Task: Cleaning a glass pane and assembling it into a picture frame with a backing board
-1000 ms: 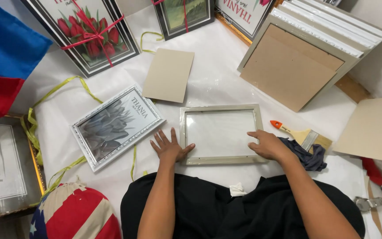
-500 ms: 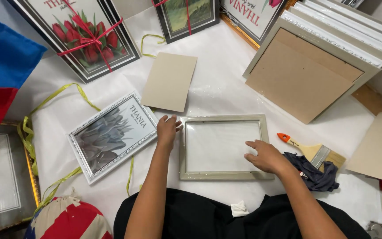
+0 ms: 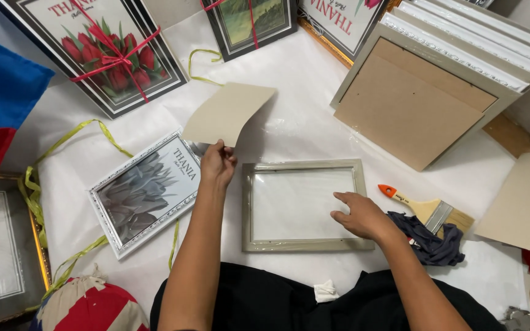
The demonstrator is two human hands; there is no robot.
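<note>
A white sheet-covered work surface [image 3: 302, 122] fills the view, seen from above. At upper right, a stack of frames [image 3: 455, 67] leans face-down, the brown backing of the nearest one showing. At upper left lies a large black-framed print of red tulips [image 3: 102, 52] tied with red ribbon. In the centre, an empty grey-green frame [image 3: 305, 205] lies flat on the sheet, its glass pane visible. To its left, just beside it, lies a silver-framed print of a grey flower [image 3: 145, 193], with yellow-green ribbon [image 3: 62, 153] trailing around it. The beige backing board [image 3: 228, 113] is lifted off the surface, above the empty frame's upper left corner, slightly curved. The left hand [image 3: 217, 164] pinches the board's lower edge. The right hand [image 3: 360, 216] rests open and flat, fingers spread, on the frame's right side. Near that hand, a paintbrush [image 3: 427, 208] with an orange-tipped handle lies partly on a dark cloth [image 3: 433, 242].
</note>
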